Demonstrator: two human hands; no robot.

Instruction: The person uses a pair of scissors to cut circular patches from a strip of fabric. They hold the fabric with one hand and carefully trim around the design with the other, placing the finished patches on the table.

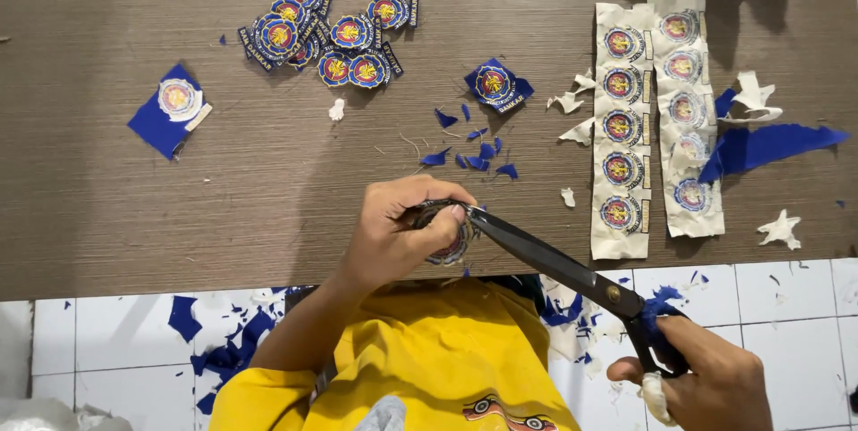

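Left hand [393,230] grip pinches a round badge [450,248] above the tabletop [134,216] edge; right hand [706,377] grip clenched on scissors [572,274]. Blade tips at badge rim: turn badge, take short snips, fingers clear.

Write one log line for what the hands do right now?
left hand: holds round patch | right hand: works scissors, blades at patch | table: cut patches pile, blue scraps

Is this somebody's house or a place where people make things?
Probably a small home workshop: black scissors trimming a round blue badge, cut badges piled on a low brown board, scraps on white floor tiles.
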